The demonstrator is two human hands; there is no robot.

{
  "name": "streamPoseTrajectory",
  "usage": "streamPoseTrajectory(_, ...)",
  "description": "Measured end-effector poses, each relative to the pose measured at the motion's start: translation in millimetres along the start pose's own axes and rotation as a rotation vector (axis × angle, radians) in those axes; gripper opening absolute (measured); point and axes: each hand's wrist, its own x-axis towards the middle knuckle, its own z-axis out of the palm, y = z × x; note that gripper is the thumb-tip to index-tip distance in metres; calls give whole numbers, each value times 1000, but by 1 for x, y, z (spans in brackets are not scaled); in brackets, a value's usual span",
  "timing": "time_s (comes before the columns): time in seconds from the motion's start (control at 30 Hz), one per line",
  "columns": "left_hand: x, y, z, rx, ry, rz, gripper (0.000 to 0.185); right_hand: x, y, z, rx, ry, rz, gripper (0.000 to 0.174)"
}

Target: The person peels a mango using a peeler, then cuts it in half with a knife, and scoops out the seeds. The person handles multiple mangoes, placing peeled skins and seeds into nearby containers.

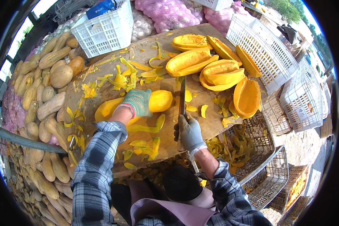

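Note:
My left hand, in a green knitted glove, presses on a peeled butternut-type squash lying on the wooden board. One rounded end of the squash shows to the right of the glove, the other to the left. My right hand wears a grey-coated glove and grips a long knife. Its blade points away from me, a little right of the squash's end and apart from it. Hollowed orange squash halves lie at the board's far right, one nested inside another.
Peel strips litter the board. Unpeeled squashes are heaped along the left. A white plastic crate stands at the far edge, with more crates at right. Below the board's right edge, a peel-filled crate sits near my right arm.

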Motion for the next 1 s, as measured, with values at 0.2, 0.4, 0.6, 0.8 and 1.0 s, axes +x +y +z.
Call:
streamPoseTrajectory(0.2,4,-19,4,-88,-52,23,85,-10,-16,22,179,56,4,21)
streamPoseTrajectory(0.4,6,-18,3,-78,-53,21,86,-30,11,10,203,193,-23,18)
streamPoseTrajectory(0.6,1,-16,3,-71,-32,17,84,-83,50,-9,-39,148,-188,19)
streamPoseTrajectory(0.8,4,-6,-2,-76,-34,2,83,-55,26,21,46,-14,-126,17)
streamPoseTrajectory(1.0,-12,-14,13,-91,-4,-18,77,-31,74,53,-325,87,-229,48)
